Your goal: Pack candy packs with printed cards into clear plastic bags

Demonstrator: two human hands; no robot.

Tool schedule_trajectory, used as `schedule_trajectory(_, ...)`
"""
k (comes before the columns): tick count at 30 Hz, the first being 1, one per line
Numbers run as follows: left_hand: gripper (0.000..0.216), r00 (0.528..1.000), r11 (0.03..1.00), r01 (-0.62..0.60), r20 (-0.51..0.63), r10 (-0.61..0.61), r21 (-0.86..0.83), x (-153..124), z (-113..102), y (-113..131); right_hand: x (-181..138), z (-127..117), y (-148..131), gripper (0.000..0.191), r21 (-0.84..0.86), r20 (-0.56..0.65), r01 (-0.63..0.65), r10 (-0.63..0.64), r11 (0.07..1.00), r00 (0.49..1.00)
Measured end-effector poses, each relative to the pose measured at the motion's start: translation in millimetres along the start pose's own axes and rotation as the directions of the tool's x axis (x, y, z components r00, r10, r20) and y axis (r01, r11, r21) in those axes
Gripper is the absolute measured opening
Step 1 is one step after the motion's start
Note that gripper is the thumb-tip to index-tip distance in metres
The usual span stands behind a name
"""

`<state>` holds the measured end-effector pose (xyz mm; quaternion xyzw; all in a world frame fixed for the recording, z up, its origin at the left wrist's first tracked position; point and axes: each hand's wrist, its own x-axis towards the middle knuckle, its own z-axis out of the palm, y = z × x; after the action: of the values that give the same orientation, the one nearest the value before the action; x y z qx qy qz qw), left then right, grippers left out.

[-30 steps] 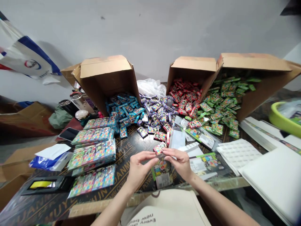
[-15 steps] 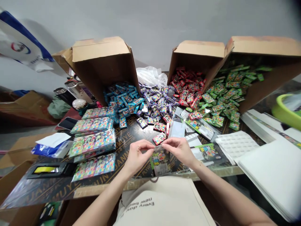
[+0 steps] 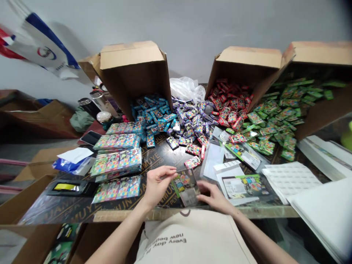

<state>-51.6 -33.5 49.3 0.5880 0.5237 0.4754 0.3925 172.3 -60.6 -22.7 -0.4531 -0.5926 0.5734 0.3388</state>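
A clear-edged plastic bag with a black-and-green printed front (image 3: 184, 185) is tilted up above the table's front edge. My left hand (image 3: 160, 183) pinches its upper left side between thumb and fingers. On the opposite edge, the curved fingers and thumb of my right hand (image 3: 213, 196) close on the bag's lower right side. Just beyond lies a small red candy box (image 3: 192, 162), with another red box (image 3: 193, 149) behind it. A similar flat printed bag (image 3: 244, 187) rests to the right of my right hand, on white sheets.
Cardboard boxes tipped on their sides spill blue boxes (image 3: 154, 112), red boxes (image 3: 229, 102) and green boxes (image 3: 286, 113); purple boxes (image 3: 189, 117) lie between. Filled packs (image 3: 117, 161) are stacked left, near a black tape dispenser (image 3: 72, 187). Label sheets (image 3: 291, 178) lie right.
My right hand has slid from the bag's top edge down to its right side. My left hand stays at the upper left, and the bag now tilts. The view has shifted left.
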Motion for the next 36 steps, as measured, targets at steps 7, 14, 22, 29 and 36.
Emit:
schedule_trajectory(7,0.028,0.880,0.972,0.228,-0.440,-0.180,0.058,-21.1,-41.0,-33.3,70.3,-6.1,2.0,0.034,-0.223,-0.230,0.146,-0.197,0.964,0.953)
schedule_trajectory(14,0.019,0.962,0.764,0.078,-0.249,0.111,0.641,-43.1,-53.7,-51.7,212.2,-4.5,-20.3,0.063,-0.804,0.234,0.395,-0.373,0.445,0.898)
schedule_trajectory(22,0.086,0.954,0.647,-0.204,0.298,-0.038,0.735,10.6,-1.8,-90.1,254.8,8.4,-21.3,0.072,-0.839,0.442,0.467,-0.150,0.279,0.884)
schedule_trajectory(29,0.084,0.964,0.622,-0.137,0.248,-0.096,0.771,31.9,15.3,-98.3,220.1,-11.8,-12.0,0.064,-0.707,0.258,0.437,-0.372,0.556,0.892)
schedule_trajectory(36,0.097,0.988,0.812,-0.082,0.156,-0.012,0.577,16.6,6.9,-84.9,129.7,-36.4,-46.3,0.067,-0.451,0.153,0.430,-0.407,0.782,0.900)
